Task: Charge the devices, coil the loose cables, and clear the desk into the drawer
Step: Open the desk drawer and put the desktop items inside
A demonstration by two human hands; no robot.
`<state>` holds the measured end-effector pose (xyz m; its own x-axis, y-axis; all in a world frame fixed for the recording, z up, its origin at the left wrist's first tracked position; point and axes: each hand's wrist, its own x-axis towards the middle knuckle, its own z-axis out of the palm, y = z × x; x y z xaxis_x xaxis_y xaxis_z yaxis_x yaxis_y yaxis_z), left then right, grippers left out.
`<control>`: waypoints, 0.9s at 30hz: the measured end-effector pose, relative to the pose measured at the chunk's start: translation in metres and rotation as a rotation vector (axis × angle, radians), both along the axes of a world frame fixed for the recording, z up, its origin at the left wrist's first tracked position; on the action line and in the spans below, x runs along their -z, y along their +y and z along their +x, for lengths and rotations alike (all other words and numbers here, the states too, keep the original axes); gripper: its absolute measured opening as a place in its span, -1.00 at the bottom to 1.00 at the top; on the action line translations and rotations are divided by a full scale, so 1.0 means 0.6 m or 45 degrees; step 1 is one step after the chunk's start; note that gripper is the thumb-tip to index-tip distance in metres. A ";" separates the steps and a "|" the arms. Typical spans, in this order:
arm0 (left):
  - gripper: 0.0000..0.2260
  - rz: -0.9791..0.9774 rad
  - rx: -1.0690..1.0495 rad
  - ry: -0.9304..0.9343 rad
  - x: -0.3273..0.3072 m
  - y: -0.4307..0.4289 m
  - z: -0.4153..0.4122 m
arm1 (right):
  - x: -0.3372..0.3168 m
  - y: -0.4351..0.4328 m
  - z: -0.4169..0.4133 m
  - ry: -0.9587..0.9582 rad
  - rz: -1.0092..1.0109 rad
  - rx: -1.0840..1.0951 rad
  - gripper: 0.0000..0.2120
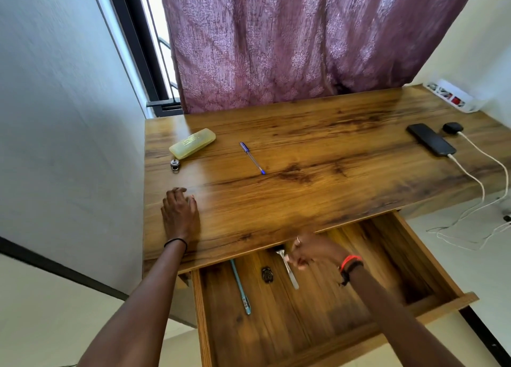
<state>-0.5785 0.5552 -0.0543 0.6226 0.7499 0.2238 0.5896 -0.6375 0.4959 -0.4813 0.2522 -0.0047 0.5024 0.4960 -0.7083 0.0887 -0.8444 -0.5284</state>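
right hand (309, 252) is over the open drawer (431, 259), blurry so can't tell if it's gripping that silver tool (290, 272); left hand (179, 214) lies flat and empty on the desk, so I'd grab the pen (252, 158) behind the drawer next

No text, brand or number could be read anywhere. The yellow case (192, 143) on the desk (318, 156) carried a patch of embossed or printed lines on its lid, too small and blurred to make out. The power strip (453, 96) showed only coloured marks.
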 end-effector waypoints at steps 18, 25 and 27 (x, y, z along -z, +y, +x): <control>-0.67 0.012 0.045 0.003 0.026 -0.009 0.047 | -0.009 0.267 0.193 -0.970 0.295 0.227 -0.80; -0.67 0.032 0.063 -0.038 0.026 -0.008 0.047 | 0.018 0.273 0.191 -1.084 0.212 0.054 -0.84; -0.67 0.034 0.064 -0.034 0.025 -0.007 0.047 | 0.014 0.265 0.190 -1.044 0.205 0.062 -0.87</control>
<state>-0.5504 0.5513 -0.0695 0.6527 0.7115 0.2603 0.5434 -0.6791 0.4935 -0.3675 0.4114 -0.0128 0.8511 0.5240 -0.0313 0.4628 -0.7771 -0.4265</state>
